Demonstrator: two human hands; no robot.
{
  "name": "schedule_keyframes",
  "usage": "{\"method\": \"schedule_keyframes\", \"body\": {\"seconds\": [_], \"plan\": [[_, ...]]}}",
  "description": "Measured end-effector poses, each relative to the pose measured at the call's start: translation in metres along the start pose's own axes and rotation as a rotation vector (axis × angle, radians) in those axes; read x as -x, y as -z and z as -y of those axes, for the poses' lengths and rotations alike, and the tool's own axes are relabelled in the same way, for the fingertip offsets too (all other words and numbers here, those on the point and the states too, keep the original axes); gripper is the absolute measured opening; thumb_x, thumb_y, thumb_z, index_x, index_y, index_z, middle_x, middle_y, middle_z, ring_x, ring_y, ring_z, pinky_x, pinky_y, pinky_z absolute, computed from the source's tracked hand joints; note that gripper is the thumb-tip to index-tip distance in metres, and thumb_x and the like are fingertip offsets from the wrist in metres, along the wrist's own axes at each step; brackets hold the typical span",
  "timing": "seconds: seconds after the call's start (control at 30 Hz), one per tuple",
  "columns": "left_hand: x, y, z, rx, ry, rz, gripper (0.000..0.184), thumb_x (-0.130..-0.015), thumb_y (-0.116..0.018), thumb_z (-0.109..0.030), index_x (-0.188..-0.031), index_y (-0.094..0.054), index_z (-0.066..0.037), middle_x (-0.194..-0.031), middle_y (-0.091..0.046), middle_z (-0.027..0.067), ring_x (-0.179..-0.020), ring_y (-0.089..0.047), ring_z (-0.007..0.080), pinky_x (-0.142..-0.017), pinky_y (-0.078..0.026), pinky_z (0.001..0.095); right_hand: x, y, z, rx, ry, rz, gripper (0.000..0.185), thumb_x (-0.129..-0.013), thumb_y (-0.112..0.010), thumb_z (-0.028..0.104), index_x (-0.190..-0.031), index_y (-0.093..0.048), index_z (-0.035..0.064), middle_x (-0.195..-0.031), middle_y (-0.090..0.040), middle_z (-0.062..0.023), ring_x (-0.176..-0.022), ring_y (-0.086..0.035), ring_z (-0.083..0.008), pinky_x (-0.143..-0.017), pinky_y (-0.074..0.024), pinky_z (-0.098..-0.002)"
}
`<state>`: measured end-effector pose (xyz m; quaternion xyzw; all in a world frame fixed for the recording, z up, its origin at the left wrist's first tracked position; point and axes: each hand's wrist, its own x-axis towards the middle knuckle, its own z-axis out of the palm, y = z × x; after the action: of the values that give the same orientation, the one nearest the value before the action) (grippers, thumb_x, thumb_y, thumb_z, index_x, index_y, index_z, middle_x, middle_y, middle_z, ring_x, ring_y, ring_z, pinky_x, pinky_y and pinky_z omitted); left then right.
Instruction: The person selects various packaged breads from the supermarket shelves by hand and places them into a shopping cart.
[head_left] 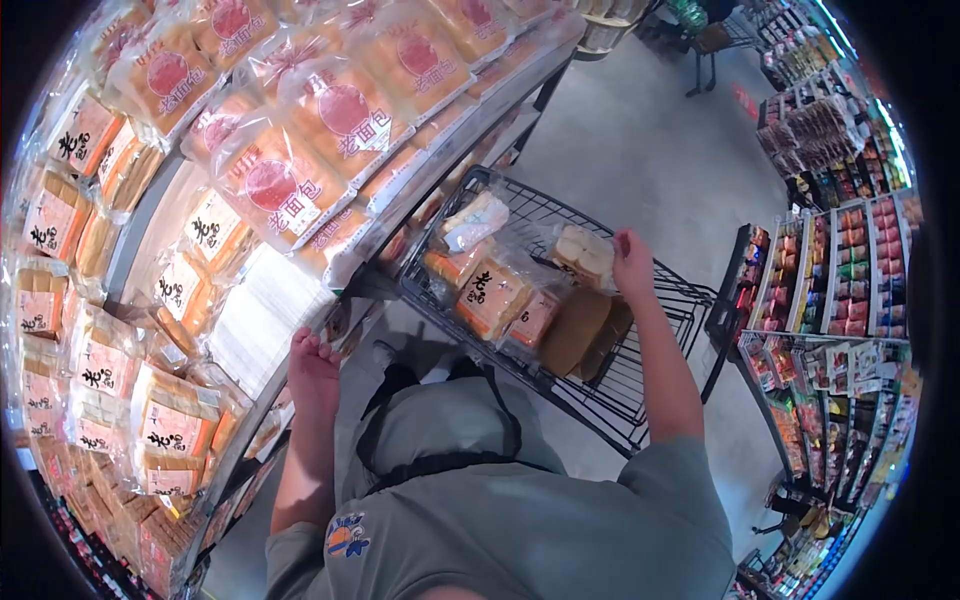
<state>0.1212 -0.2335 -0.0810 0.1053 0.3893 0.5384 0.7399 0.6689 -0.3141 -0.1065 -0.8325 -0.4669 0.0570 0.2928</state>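
My right hand (pixel 632 268) is closed at the far rim of a dark wire shopping cart (pixel 480 180), apparently gripping it. A clear bag of sliced bread (pixel 582 252) sits right beside those fingers; whether they touch it is hard to tell. Also in the cart are bread packs with orange labels (pixel 493 298), a white-wrapped pack (pixel 474 222) and a brown object like a paper bag or box (pixel 577 335). My left hand (pixel 315 372) is raised with curled fingers by the shelf edge, near a white, papery-looking surface (pixel 268 315). Nothing shows in it.
Bagged loaves with red round prints (pixel 345 108) are stacked on the upper left display. More packaged bread (pixel 170 425) fills the lower left shelves. Across the grey floor (pixel 640 120), shelves of colourful packets (pixel 850 265) line the right side. The cart stands close against the bread display.
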Motion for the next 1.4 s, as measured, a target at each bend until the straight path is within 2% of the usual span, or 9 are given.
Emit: {"method": "schedule_keyframes", "body": {"seconds": [0.27,0.47,0.6,0.73,1.0,1.1,1.2,1.27,1.4], "plan": [[-0.017,-0.011,0.037,-0.551,0.068,0.317,0.034,-0.091,-0.061,-0.012,-0.123,-0.049,-0.008,-0.104,-0.057,0.0016,-0.085,-0.054,0.0095,-0.075,-0.046,0.029,0.012,0.128,0.108,-0.435,0.07,-0.011,0.005,-0.093,-0.059,0.004,-0.098,-0.058,0.0034,-0.089,-0.061,-0.0033,-0.081,-0.058,-0.0146,-0.078,-0.0474,-0.0273],[-0.02,-0.071,0.025,-0.995,-0.298,0.725,0.097,-0.07,-0.085,-0.015,-0.146,-0.027,-0.006,-0.139,-0.045,0.0144,-0.127,-0.045,0.0249,-0.102,-0.04,0.0406,0.025,0.18,0.205,-1.03,0.271,0.008,0.011,-0.091,-0.057,-0.001,-0.098,-0.053,0.0057,-0.098,-0.058,-0.0078,-0.079,-0.052,-0.0136,-0.075,-0.0443,-0.0279],[-0.011,-0.13,-0.006,-1.119,-0.57,0.928,0.119,-0.057,-0.093,-0.023,-0.15,-0.021,-0.005,-0.152,-0.032,0.0169,-0.14,-0.031,0.0311,-0.111,-0.033,0.0401,0.038,0.167,0.27,-1.275,0.342,0.036,0.016,-0.09,-0.057,-0.002,-0.096,-0.046,0.0077,-0.096,-0.055,-0.0107,-0.074,-0.047,-0.0122,-0.069,-0.0415,-0.025],[0.015,-0.135,-0.021,-1.057,-0.494,1.015,0.127,-0.051,-0.095,-0.032,-0.15,-0.022,-0.004,-0.151,-0.032,0.0189,-0.141,-0.031,0.0315,-0.114,-0.028,0.0407,0.054,0.134,0.324,-1.581,0.347,0.146,0.021,-0.09,-0.059,-0.001,-0.09,-0.04,0.0097,-0.092,-0.053,-0.0096,-0.078,-0.048,-0.0127,-0.066,-0.0424,-0.0205],[0.017,-0.025,-0.012,-0.433,-0.46,0.644,0.116,-0.069,-0.085,-0.045,-0.151,-0.016,0.0,-0.149,-0.032,0.0162,-0.137,-0.035,0.0281,-0.112,-0.031,0.0416,0.074,0.054,0.389,-1.542,0.398,0.503,0.018,-0.089,-0.06,0.003,-0.095,-0.043,0.0072,-0.097,-0.056,-0.0099,-0.091,-0.055,-0.0178,-0.081,-0.0476,-0.0329],[0.014,0.019,-0.03,-0.253,-0.415,0.416,0.104,-0.079,-0.078,-0.044,-0.15,-0.016,-0.001,-0.149,-0.033,0.0143,-0.134,-0.039,0.0267,-0.11,-0.035,0.0413,0.069,0.034,0.412,-1.408,0.447,0.554,0.035,-0.089,-0.063,0.003,-0.12,-0.047,0.0047,-0.113,-0.057,-0.0103,-0.104,-0.055,-0.0184,-0.094,-0.043,-0.0337],[-0.004,0.06,-0.075,-0.258,-0.379,0.272,0.078,-0.09,-0.064,-0.046,-0.145,-0.03,-0.002,-0.138,-0.048,0.0124,-0.123,-0.052,0.0244,-0.103,-0.045,0.0397,0.063,0.02,0.421,-1.353,0.457,0.548,0.041,-0.09,-0.063,0.004,-0.127,-0.045,0.0053,-0.113,-0.057,-0.0088,-0.105,-0.055,-0.0171,-0.095,-0.0422,-0.0327],[-0.009,0.068,-0.115,-0.131,-0.05,0.129,0.061,-0.096,-0.051,-0.05,-0.136,-0.046,-0.004,-0.121,-0.062,0.0104,-0.107,-0.064,0.0219,-0.09,-0.054,0.037,0.061,0.007,0.416,-1.351,0.442,0.58,0.043,-0.09,-0.063,0.004,-0.128,-0.044,0.0055,-0.112,-0.057,-0.0081,-0.104,-0.055,-0.0163,-0.095,-0.042,-0.032],[-0.04,0.077,-0.155,-0.226,0.067,0.031,0.057,-0.1,-0.038,-0.051,-0.131,-0.054,-0.007,-0.114,-0.067,0.0113,-0.098,-0.068,0.0244,-0.085,-0.057,0.0381,0.063,-0.011,0.397,-1.331,0.329,0.681,0.04,-0.092,-0.062,0.005,-0.128,-0.044,0.0058,-0.106,-0.058,-0.0056,-0.098,-0.054,-0.0135,-0.091,-0.0436,-0.03]]}}
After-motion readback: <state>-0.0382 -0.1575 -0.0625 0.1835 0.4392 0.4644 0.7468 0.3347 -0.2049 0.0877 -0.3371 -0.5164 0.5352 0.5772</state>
